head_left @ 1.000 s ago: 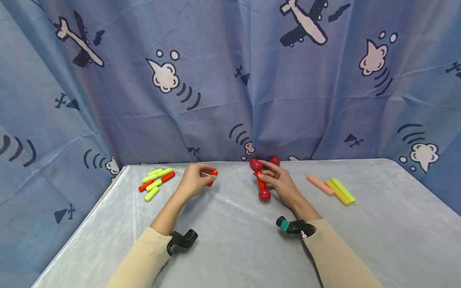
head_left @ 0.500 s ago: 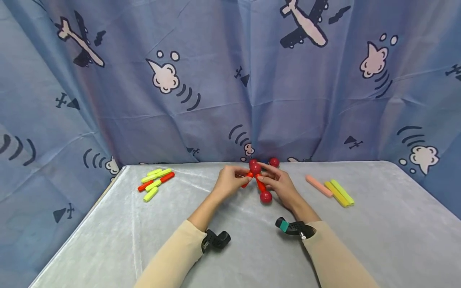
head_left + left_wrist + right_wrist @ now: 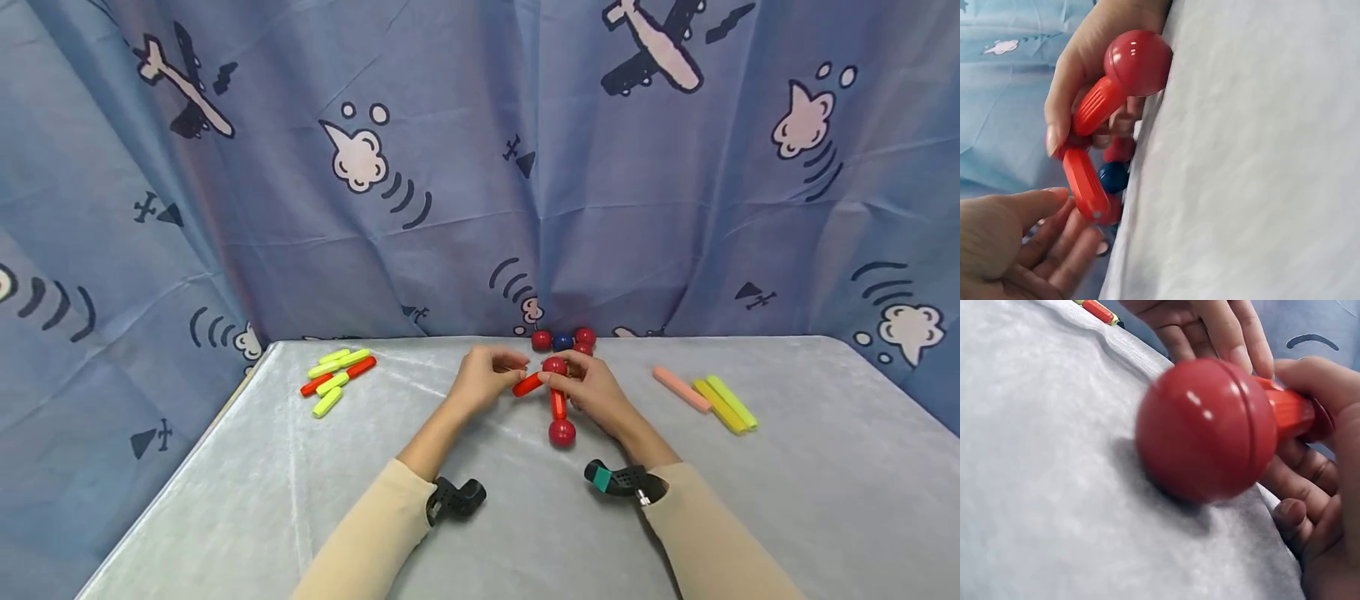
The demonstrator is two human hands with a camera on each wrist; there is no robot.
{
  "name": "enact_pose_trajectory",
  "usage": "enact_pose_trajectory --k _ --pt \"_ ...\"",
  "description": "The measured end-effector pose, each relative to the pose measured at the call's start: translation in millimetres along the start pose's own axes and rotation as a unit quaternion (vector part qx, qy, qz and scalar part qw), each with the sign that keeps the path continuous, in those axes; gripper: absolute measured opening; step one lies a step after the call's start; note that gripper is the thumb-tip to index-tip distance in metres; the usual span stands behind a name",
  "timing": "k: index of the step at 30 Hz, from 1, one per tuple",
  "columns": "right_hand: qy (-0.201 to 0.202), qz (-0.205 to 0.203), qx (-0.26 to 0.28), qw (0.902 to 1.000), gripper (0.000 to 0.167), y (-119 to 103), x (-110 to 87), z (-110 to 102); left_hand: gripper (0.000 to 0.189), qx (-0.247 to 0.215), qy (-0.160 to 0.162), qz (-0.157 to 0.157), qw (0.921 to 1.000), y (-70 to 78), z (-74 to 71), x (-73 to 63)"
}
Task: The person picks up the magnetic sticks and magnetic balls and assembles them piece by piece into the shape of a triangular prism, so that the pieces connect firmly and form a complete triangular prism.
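My right hand [image 3: 596,387] pinches a red ball [image 3: 555,365] between thumb and fingers. Two red toy building sticks meet at this ball. One stick [image 3: 558,404] runs toward me and ends in a second, larger-looking red ball [image 3: 1138,62], seen close up in the right wrist view too. The other stick [image 3: 1085,181] juts out to the left, its far end free. Around that free end is my left hand [image 3: 480,379], thumb [image 3: 1047,203] beside the stick and the fingers loosely extended behind it, with a small gap showing.
Behind the hands lie several red balls [image 3: 542,340] and a blue ball [image 3: 562,342] at the table's back edge. A group of yellow-green sticks [image 3: 327,402] and red ones lies left. Pink [image 3: 681,388] and yellow sticks [image 3: 720,406] lie right. A patterned curtain [image 3: 450,167] hangs behind.
My left hand has carried a red stick rightward to the ball in my right hand, and its fingers have loosened from it. The right hand has tilted the joined pieces slightly, revealing the blue ball.
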State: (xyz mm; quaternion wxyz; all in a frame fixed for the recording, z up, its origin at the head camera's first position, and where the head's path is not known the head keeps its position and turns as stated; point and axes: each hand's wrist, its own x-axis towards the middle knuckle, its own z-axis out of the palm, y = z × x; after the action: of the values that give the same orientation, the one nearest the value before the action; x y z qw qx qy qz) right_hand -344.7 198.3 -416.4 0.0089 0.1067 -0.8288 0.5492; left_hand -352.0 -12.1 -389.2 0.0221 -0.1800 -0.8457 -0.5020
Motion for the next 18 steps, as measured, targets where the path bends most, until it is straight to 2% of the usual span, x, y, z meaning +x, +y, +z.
enact_pose_trajectory --k 2,4,7,9,13,16,18 --pt "0.003 0.005 0.02 0.9998 0.042 0 0.5 1 0.021 0.04 0.006 -0.002 0.9992 -1.2 -10.4 -0.4" --pt "0.005 0.009 0.044 0.999 0.043 0 0.8 1 0.021 0.106 0.017 -0.003 0.9943 -4.6 -25.9 -1.5" --pt "0.007 0.009 0.076 0.9971 0.044 2 0.9 0 0.023 0.205 0.027 -0.022 0.9783 -14.0 -53.4 -5.2" --pt "0.009 0.006 0.099 0.995 0.044 5 0.6 -1 0.027 0.247 0.026 -0.044 0.9677 -21.9 -72.5 -8.9" --pt "0.018 0.0 0.119 0.9927 0.044 8 0.8 -2 0.034 0.279 0.034 -0.103 0.954 -34.2 -111.4 -19.9" --pt "0.026 0.001 0.1 0.9946 0.043 7 0.5 -4 0.036 0.301 0.067 -0.142 0.9407 -41.8 -136.0 -30.2" --pt "0.034 0.004 0.068 0.9971 0.04 6 0.3 -4 0.036 0.308 0.089 -0.164 0.9329 -47.8 -146.4 -36.6"
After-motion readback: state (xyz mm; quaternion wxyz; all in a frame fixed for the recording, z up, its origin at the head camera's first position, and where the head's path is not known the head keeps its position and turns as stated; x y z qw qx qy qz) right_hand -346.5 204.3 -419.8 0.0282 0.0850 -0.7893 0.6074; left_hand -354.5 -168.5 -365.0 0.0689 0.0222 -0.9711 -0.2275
